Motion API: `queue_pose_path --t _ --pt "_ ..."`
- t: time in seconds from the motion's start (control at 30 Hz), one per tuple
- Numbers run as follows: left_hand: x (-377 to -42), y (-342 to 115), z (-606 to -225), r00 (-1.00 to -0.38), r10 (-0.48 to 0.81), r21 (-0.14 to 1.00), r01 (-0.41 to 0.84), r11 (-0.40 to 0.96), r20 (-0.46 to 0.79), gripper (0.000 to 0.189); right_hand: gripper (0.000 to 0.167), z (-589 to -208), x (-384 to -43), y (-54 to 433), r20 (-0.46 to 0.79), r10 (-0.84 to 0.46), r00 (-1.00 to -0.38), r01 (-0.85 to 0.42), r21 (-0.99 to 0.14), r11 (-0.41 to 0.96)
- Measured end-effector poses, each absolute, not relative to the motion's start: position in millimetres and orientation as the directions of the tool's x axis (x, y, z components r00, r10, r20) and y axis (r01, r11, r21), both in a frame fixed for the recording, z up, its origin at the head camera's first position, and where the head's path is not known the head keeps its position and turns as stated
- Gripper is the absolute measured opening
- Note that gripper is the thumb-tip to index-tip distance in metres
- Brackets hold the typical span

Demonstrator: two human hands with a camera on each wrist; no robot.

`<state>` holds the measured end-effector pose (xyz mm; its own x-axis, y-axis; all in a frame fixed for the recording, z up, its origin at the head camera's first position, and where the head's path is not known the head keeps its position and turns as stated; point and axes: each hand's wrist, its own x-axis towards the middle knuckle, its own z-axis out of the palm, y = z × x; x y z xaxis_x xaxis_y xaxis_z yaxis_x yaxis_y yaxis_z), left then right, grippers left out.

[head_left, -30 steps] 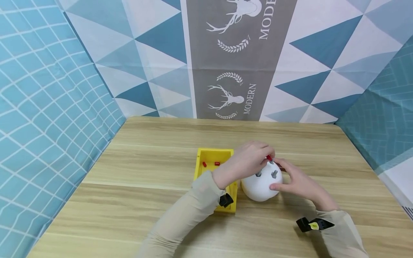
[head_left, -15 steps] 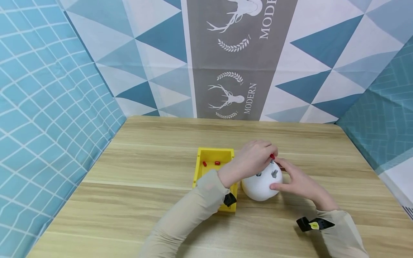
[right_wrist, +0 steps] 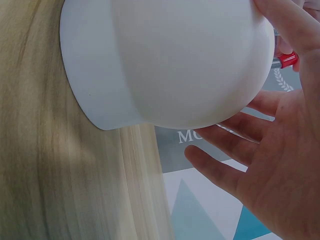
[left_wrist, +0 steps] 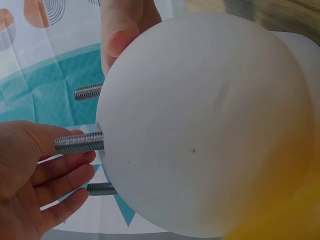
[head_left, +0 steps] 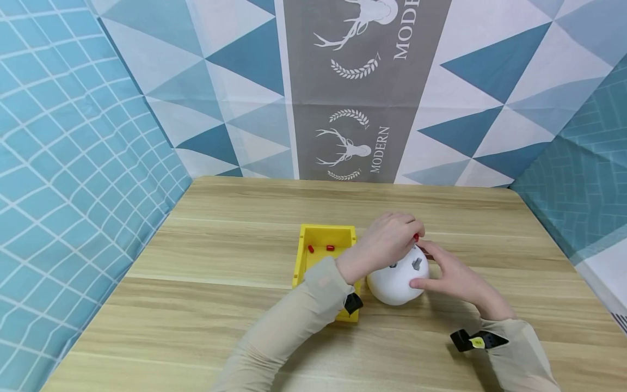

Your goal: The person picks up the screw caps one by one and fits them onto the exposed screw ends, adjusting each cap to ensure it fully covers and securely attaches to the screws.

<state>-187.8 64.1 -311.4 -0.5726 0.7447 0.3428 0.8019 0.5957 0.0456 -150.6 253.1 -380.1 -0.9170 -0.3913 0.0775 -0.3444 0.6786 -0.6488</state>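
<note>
A smooth white ball-shaped body (head_left: 395, 287) on a wider base stands on the table, with several threaded bolts (left_wrist: 80, 142) sticking out of its top. My left hand (head_left: 387, 239) reaches over it and pinches a small red cap (right_wrist: 289, 60) at the end of one bolt. In the left wrist view the fingers of that hand are curled behind the bolts, and the cap is hidden. My right hand (head_left: 453, 277) holds the white body from the right, its thumb on the near side and its fingers round the far side.
Left of the white body is a yellow box (head_left: 300, 256), partly under the left forearm. Loose red caps (head_left: 330, 248) lie inside it. Patterned cloth (head_left: 235, 81) hangs behind the wooden table (head_left: 196, 305).
The left hand has shifted slightly to the right and turned a little, and the red cap in its fingers now shows less. The right hand and the white body have stayed in place.
</note>
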Motion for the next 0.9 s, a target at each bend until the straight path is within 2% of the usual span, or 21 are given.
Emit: queue_pose_path --t 0.53,0.9 --pt "-188.6 67.4 -317.0 -0.542 0.753 0.0 0.812 0.584 0.373 0.016 0.08 -381.4 -151.2 252.6 0.089 -0.405 -0.91 -0.363 -0.643 0.674" --pt "-187.5 70.0 -314.0 -0.551 0.758 -0.044 0.798 0.601 0.348 0.017 0.08 -381.0 -151.5 253.5 0.108 -0.401 -0.91 -0.371 -0.646 0.667"
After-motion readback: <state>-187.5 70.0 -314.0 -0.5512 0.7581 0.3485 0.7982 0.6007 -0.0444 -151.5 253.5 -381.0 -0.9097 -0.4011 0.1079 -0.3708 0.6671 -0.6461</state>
